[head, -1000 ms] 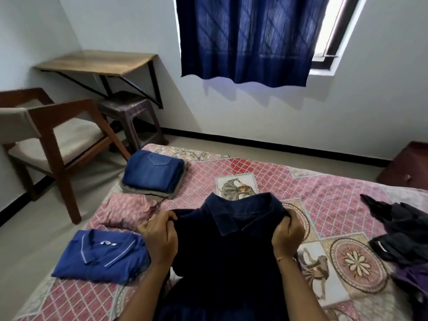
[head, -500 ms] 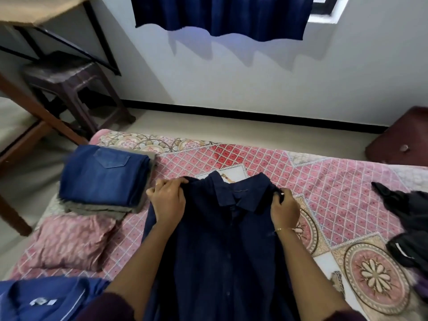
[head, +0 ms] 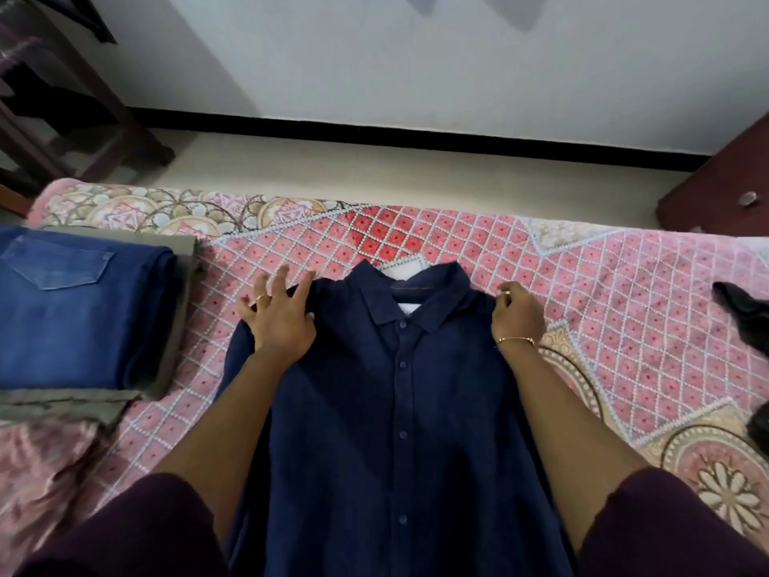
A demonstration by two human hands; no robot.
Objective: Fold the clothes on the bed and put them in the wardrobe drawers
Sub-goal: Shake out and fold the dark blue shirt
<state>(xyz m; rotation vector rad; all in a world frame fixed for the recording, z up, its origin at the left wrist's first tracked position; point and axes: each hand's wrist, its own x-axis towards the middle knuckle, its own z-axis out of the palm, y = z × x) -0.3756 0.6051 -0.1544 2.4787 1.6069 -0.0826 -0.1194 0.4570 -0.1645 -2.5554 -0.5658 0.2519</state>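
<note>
Bed with pink and red lattice-patterned quilted cover [head: 582, 285] fills most of the view, far edge running along a strip of pale floor [head: 374, 160] and a white wall with black skirting [head: 416, 56].

Dark navy button-front collared shirt [head: 399, 410] lies front up on the bed cover, centre of the view, collar toward the wall, buttons done up, body running down out of the lower edge. Both forearms overlie its sides and hide the sleeves.

Folded blue denim jeans [head: 70, 310], back pocket up, sit on a folded grey-olive garment [head: 174, 326] at the left, near the shirt's left shoulder, not touching it. Crumpled pink patterned fabric [head: 45, 464] lies just below that stack.

Dark wooden stool legs [head: 62, 118] stand on the floor at upper left. Reddish-brown wooden furniture with a round knob [head: 724, 185] stands at upper right. Black crumpled clothing [head: 745, 318] lies at the bed's right edge, cut off by the frame.

Left hand [head: 281, 318]: fingers spread, palm flat on the shirt's left shoulder, fingertips reaching onto the cover. Right hand [head: 518, 314]: fingers curled, pinching the right shoulder seam; gold bangle at the wrist.
</note>
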